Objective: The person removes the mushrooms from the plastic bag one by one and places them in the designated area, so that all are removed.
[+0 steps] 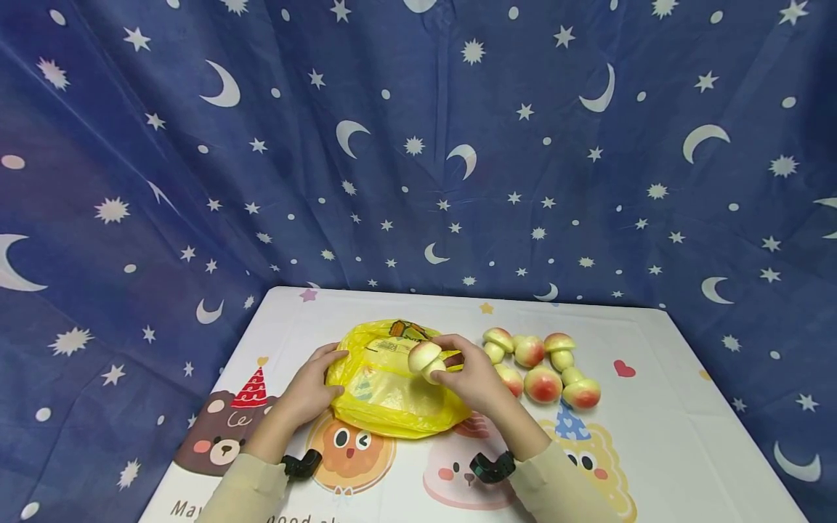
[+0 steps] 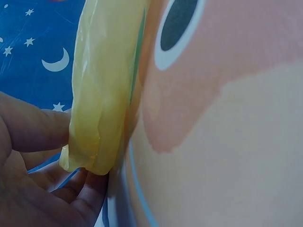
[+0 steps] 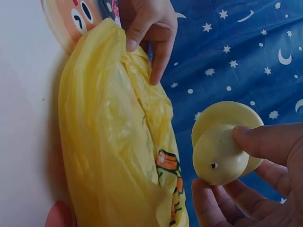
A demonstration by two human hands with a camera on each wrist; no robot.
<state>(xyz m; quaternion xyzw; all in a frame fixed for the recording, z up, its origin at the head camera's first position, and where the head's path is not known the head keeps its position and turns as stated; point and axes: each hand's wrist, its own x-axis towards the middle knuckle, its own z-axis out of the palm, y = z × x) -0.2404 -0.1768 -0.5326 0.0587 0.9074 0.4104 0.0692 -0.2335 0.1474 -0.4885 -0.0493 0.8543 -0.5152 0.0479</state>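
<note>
A yellow plastic bag (image 1: 392, 392) lies spread on the table with its mouth facing up. My left hand (image 1: 312, 388) holds the bag's left side, thumb on one side and fingertips at the edge in the left wrist view. Over the bag's right part, my right hand (image 1: 472, 374) pinches a toy mushroom (image 1: 426, 359) between thumb and fingers. Its cap is cream with a reddish blush, and the pale stem end with a small dark hole shows on the mushroom (image 3: 220, 158) in the right wrist view.
Several more toy mushrooms (image 1: 543, 383) lie in a cluster right of my right hand, some partly behind it. The white table (image 1: 686, 443) bears printed cartoon figures. A blue curtain (image 1: 497, 181) with moons and stars hangs behind and beside the table.
</note>
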